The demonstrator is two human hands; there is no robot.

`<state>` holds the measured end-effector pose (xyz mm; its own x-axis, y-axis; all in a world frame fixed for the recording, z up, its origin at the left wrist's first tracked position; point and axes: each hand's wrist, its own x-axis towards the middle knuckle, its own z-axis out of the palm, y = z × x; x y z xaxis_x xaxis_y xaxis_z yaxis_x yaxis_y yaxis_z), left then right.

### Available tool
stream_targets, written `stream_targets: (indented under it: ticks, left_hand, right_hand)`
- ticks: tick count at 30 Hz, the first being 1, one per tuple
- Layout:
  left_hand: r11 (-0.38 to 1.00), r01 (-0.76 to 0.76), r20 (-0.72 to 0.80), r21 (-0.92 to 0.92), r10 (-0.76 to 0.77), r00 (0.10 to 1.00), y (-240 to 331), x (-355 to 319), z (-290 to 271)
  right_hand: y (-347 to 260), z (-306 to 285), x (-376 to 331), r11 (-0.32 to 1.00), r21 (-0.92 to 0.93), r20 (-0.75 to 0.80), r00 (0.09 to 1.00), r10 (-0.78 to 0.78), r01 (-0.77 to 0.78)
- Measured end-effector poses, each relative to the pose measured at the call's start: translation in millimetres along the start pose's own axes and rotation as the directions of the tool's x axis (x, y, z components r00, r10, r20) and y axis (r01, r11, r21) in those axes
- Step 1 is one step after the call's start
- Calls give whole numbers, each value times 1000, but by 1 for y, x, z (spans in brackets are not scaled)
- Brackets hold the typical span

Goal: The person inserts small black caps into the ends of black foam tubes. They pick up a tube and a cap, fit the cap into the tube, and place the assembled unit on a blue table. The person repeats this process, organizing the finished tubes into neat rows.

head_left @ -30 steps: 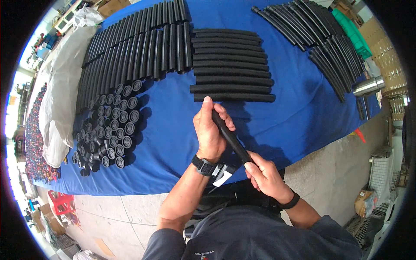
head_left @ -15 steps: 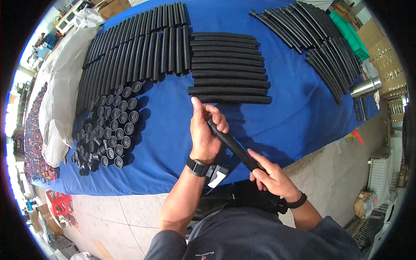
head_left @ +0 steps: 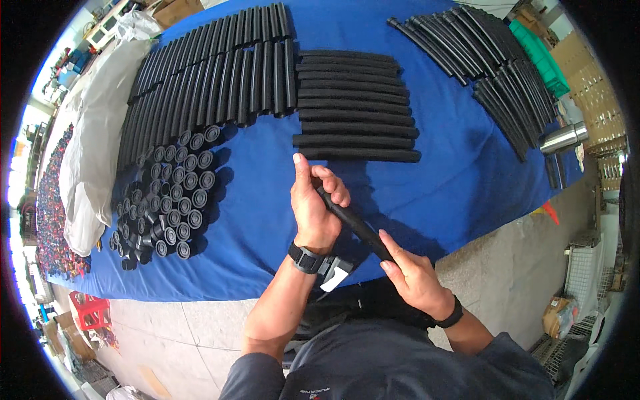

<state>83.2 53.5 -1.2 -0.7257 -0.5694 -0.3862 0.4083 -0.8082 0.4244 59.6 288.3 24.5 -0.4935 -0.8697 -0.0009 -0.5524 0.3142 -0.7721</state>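
A black tube (head_left: pixel 360 228) slants between my hands, over the near edge of a blue-covered table. Curled fingers of my left hand (head_left: pixel 317 208) hold its upper end, the thumb pointing up. At the lower end, my right hand (head_left: pixel 417 283) grips the tube between thumb and forefinger; the other fingers are mostly hidden. Just beyond my left hand lies a stack of matte black tubes (head_left: pixel 357 128), side by side. Several round black caps (head_left: pixel 193 180) with ringed faces cluster on the left.
Rows of smooth black tubes (head_left: pixel 230 80) fill the far left. More black tubes (head_left: pixel 483 57) lie far right, near a green crate (head_left: pixel 539 59) and a shiny metal cylinder (head_left: pixel 563 137). A white plastic sheet (head_left: pixel 93 147) covers the left side. A red stool (head_left: pixel 91 311) stands on the floor.
My right hand has turned slightly on the tube's lower end, with its thumb now farther up and its fingers tucked out of sight. My left hand has barely moved.
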Motion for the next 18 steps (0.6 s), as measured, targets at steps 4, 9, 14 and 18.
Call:
stream_targets:
  ticks: [4,9,14,18]
  left_hand:
    - [1000,-4,40,19,3,999,1,0,-4]
    - [999,-7,83,42,3,997,-4,2,-4]
    - [1000,2,16,12,-2,1000,-3,-1,2]
    - [999,43,48,-19,-42,998,-3,1,-3]
  right_hand:
    - [5,5,0,996,-14,-56,995,-83,83]
    - [10,3,-5,987,-144,-62,994,-87,77]
    - [7,2,-8,985,-165,-55,996,-67,57]
    - [6,3,-10,977,-204,-76,994,-78,61]
